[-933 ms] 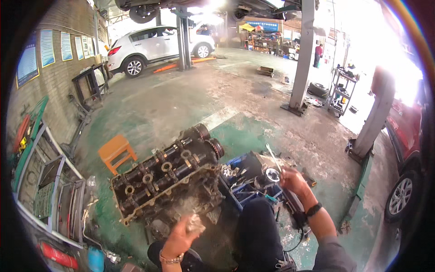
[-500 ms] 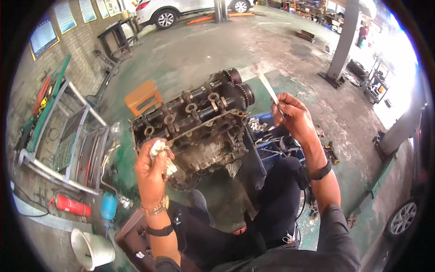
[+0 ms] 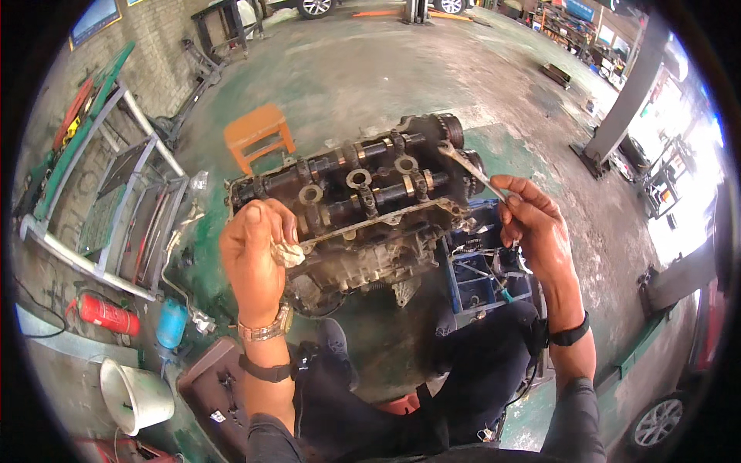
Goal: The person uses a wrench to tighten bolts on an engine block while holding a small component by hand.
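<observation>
Two hands at cylinder head (image 3: 355,201), orange stool (image 3: 258,131) behind, blue crate (image 3: 478,270) beside

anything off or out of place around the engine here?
Nothing damaged or spilled shows. The engine sits bare, camshafts exposed. Left hand holds a crumpled rag, right hand a wrench. A white bucket lies tipped over at lower left.

1 blue framed sign (image 3: 96,17) is seen on the brick wall at 11 o'clock, rectangular, pale-edged. A pale label band (image 3: 99,309) is noted on the red extinguisher at 8 o'clock.
</observation>
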{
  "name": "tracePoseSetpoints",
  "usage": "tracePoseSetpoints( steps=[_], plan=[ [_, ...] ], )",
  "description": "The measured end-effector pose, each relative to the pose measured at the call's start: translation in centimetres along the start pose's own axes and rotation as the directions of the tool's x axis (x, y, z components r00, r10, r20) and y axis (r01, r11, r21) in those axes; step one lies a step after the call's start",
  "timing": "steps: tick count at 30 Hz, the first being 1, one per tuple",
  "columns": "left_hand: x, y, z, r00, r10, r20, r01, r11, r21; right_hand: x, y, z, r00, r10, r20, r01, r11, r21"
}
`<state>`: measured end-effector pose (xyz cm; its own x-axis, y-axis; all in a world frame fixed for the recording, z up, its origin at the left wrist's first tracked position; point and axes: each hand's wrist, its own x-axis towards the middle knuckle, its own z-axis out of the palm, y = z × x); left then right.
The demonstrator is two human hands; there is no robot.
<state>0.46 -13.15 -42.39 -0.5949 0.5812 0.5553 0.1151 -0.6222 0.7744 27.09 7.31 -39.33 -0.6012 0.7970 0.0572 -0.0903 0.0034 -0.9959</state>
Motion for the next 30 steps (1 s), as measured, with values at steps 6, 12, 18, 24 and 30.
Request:
tracePoseSetpoints(
  steps=[6, 12, 18, 24, 30],
  plan=[
    [-0.6, -2.6, -1.8, 0.974, -0.142, -0.178, 0.174, 0.969, 0.175, -1.4, 2.7, 2.6, 0.994, 0.085, 0.073, -0.083, 0.996, -0.033],
    [-2.1, -4.8, -0.9, 0.948, -0.318, -0.017, 0.311, 0.912, 0.266, -1.7, 6.1, 4.4, 0.985, 0.164, 0.052, -0.161, 0.985, -0.055],
    [-2.8, -6.7, 1.3, 0.902, -0.413, 0.125, 0.360, 0.880, 0.309, -2.2, 8.4, 5.3, 0.989, 0.123, 0.085, -0.121, 0.992, -0.035],
    [-2.8, -8.1, 2.7, 0.856, -0.492, 0.161, 0.429, 0.848, 0.311, -2.2, 9.5, 6.2, 0.988, 0.126, 0.087, -0.127, 0.992, 0.002],
    [-2.8, -9.1, 3.3, 0.857, -0.498, 0.130, 0.452, 0.849, 0.272, -2.2, 9.6, 7.1, 0.986, 0.137, 0.093, -0.136, 0.991, -0.016]
  ],
)
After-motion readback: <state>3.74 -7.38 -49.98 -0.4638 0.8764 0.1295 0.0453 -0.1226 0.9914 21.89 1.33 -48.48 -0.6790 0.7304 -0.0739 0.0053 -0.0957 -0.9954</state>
